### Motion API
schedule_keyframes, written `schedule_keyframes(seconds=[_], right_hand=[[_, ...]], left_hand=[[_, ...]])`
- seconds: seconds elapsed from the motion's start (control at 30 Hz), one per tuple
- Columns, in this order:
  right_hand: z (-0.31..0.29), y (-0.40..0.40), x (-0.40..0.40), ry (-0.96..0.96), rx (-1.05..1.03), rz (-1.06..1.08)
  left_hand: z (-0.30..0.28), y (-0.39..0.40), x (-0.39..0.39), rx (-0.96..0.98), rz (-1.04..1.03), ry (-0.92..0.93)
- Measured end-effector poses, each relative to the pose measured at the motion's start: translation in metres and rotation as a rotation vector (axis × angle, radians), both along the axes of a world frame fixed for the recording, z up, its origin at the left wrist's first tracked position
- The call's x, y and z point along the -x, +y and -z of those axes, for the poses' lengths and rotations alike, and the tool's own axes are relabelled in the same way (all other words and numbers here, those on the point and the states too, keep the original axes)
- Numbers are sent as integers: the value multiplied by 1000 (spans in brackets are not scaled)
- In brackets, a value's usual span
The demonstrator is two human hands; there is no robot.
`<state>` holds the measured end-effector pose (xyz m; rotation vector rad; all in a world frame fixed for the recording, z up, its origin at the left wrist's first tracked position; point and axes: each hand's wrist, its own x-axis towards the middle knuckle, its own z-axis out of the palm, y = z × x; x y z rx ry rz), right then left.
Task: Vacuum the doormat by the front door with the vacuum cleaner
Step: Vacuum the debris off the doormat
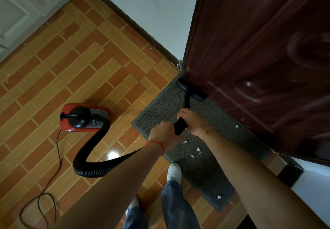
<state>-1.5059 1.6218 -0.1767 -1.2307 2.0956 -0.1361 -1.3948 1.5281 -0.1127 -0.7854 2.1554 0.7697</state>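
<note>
**Head view: one mat, one vacuum, two hands on the wand**

One dark red front door [259,50] fills the right side, the biggest thing in sight, its panels glossy. One floor of orange and tan brick-pattern tiles [71,68] spreads to the left, with one pale panelled door [21,9] at the far upper left.

One doormat [178,114] lies along the foot of the front door: a grey, speckled, coarse-looped rectangle with a plain darker border, flat on the tiles. One white shoe [174,171] stands with its toe on the mat's near edge.

One vacuum cleaner [84,117], red body with a black top and handle, sits on the tiles to the left of the mat, well apart from it. One black ribbed hose [92,159] curls from it in a loop and passes behind the left forearm. One thin black cord [46,184] trails off across the floor.

One black wand [185,104] runs up to one floor nozzle [192,90], which rests on the mat's far corner, just against the door's bottom edge.

Two hands grip the wand: the right hand [192,120] curls round it higher up, the left hand [163,132] is wrapped round its lower end, just beside the right.

About six small white paper scraps [198,150] dot the mat's near half.
</note>
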Motion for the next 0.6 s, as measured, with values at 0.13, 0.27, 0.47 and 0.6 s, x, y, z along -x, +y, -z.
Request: schedule_keyframes(seconds=[0.13, 0.27, 0.47, 0.6], right_hand=[[-4, -11, -14, 16, -9, -15], [-9, -24, -45, 11, -13, -14], [-13, -43, -119, -7, -6, -7], [-15, -53, -174, -23, -20, -23]], left_hand=[[-2, -9, -12, 20, 8, 7], [-8, -21, -42, 51, 24, -8], [-22, -37, -112, 73, -13, -21], [-27, -46, -167, 81, 7, -46]])
